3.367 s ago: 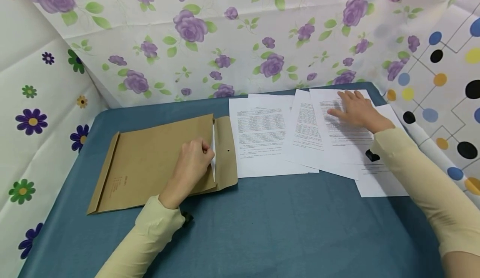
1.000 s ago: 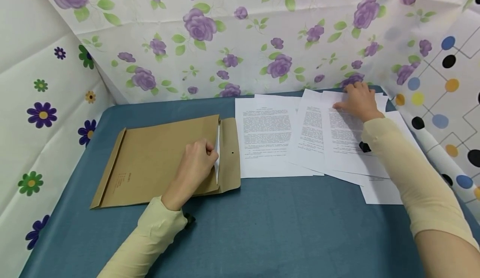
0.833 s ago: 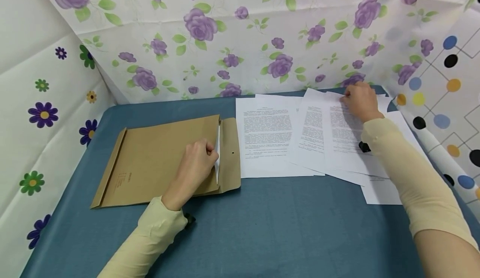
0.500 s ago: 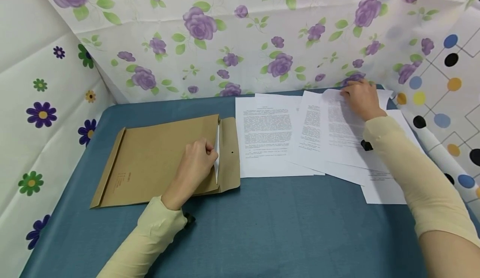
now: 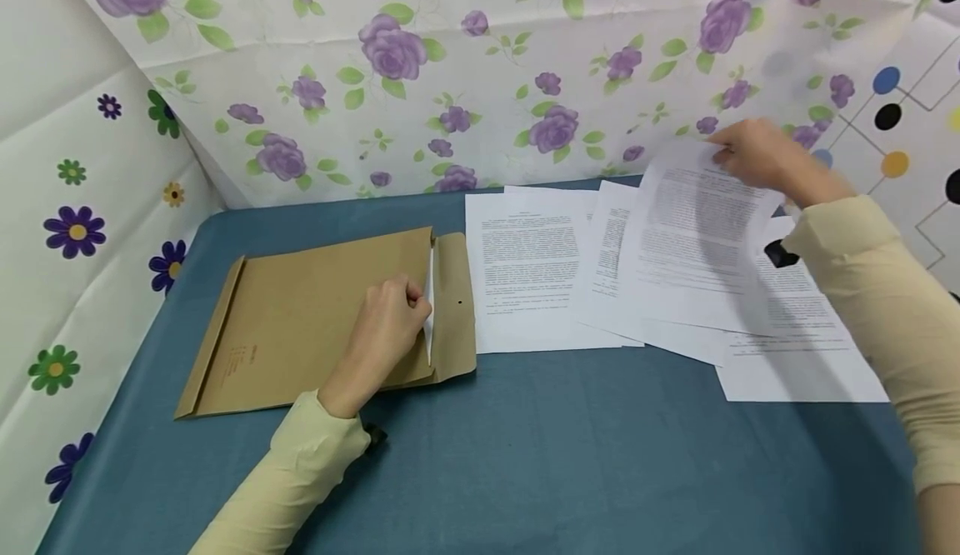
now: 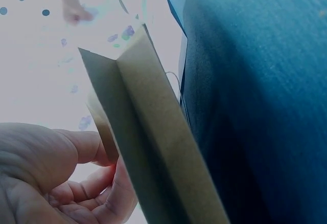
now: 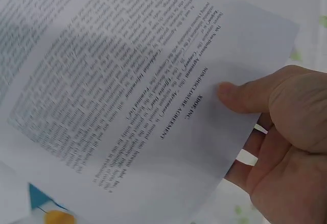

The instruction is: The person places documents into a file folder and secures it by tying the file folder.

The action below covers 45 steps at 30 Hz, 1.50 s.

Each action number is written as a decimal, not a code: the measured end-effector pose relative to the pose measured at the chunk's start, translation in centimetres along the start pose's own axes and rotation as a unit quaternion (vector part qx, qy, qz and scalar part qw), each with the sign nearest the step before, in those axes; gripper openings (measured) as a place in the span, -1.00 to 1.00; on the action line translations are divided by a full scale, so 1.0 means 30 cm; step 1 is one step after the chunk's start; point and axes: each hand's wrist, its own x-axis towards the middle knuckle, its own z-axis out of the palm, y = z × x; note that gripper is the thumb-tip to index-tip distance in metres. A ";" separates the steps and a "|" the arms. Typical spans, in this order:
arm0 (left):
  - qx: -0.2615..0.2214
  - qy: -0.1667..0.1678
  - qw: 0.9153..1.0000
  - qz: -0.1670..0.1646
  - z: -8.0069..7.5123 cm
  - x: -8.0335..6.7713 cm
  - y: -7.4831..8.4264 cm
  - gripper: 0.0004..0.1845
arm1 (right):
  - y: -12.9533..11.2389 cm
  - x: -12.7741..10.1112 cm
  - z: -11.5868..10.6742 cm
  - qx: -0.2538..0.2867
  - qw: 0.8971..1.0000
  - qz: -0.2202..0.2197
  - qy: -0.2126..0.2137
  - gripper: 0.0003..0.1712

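Observation:
My left hand [image 5: 386, 322] pinches the upper edge of the brown envelope [image 5: 315, 313] at its mouth, where a strip of white paper shows inside. In the left wrist view, the thumb and fingers [image 6: 97, 183] nip that edge, and the envelope's side fold hangs beyond. At the back right, my right hand [image 5: 765, 159] pinches the top of a printed sheet [image 5: 697, 238], lifted and tilted off the papers below. The right wrist view shows the thumb on the sheet [image 7: 153, 96] beside the heading "NON-DISCLOSURE AGREEMENT", with the fingers behind it.
Several printed pages [image 5: 525, 288] lie fanned and overlapping right of the envelope. Another page [image 5: 810, 363] lies under the raised sheet at the right. The envelope flap [image 5: 453, 313] is folded out toward the pages. A blue cloth [image 5: 525, 455] covers the table; patterned sheets [image 5: 480, 80] hang behind it.
My right hand moved from flat on the papers to pinching the top sheet's far edge, then raised it, uncovering more of the page beneath. The left hand stayed at the envelope.

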 end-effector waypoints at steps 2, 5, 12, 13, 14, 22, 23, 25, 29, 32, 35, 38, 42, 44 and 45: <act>0.001 0.000 1.000 0.000 -0.001 0.000 0.000 -0.82 | -0.008 -0.013 -0.050 0.001 1.000 0.001 0.008 -0.75; 0.000 -0.003 1.000 -0.002 -0.002 -0.001 -0.001 -0.83 | -0.021 -0.037 -0.121 0.005 1.000 0.015 0.019 -0.74; 0.003 0.000 1.000 -0.002 0.000 0.002 -0.002 -0.83 | -0.051 -0.086 -0.287 0.020 0.997 0.058 0.052 -0.69; 0.002 0.000 1.000 -0.002 0.000 0.002 -0.002 -0.83 | -0.054 -0.093 -0.305 0.034 0.996 0.065 0.056 -0.67; 0.002 0.000 1.000 -0.001 0.001 0.003 -0.002 -0.83 | -0.054 -0.100 -0.320 0.054 0.994 0.074 0.062 -0.64; -0.006 0.002 1.000 0.001 0.001 0.004 -0.004 -0.86 | -0.051 -0.155 -0.342 0.258 0.951 0.110 0.129 -0.48; -0.005 0.003 1.000 0.002 0.000 0.004 -0.003 -0.86 | -0.053 -0.161 -0.334 0.290 0.940 0.116 0.135 -0.49; -0.004 0.004 1.000 0.004 0.001 0.005 -0.002 -0.86 | -0.062 -0.174 -0.317 0.354 0.917 0.118 0.143 -0.52; -0.002 0.008 1.000 0.005 -0.001 0.005 -0.004 -0.87 | -0.087 -0.181 -0.270 0.464 0.867 0.113 0.143 -0.56; -0.005 0.009 1.000 0.005 0.000 0.006 -0.004 -0.86 | -0.109 -0.181 -0.234 0.535 0.827 0.109 0.136 -0.62; -0.008 0.006 1.000 0.003 -0.002 0.005 -0.003 -0.86 | -0.135 -0.182 -0.195 0.582 0.794 0.121 0.127 -0.71; -0.008 0.005 1.000 0.001 -0.004 0.004 -0.003 -0.87 | -0.163 -0.180 -0.149 0.615 0.765 0.150 0.118 -0.77; -0.005 0.004 1.000 -0.001 -0.004 0.004 -0.003 -0.87 | -0.215 -0.177 -0.072 0.632 0.742 0.201 0.100 -0.77; -0.004 0.003 1.000 -0.001 -0.004 0.004 -0.003 -0.87 | -0.245 -0.176 -0.025 0.637 0.735 0.212 0.088 -0.76; -0.002 0.003 1.000 -0.001 -0.004 0.005 -0.002 -0.88 | -0.260 -0.176 0.000 0.643 0.731 0.213 0.082 -0.74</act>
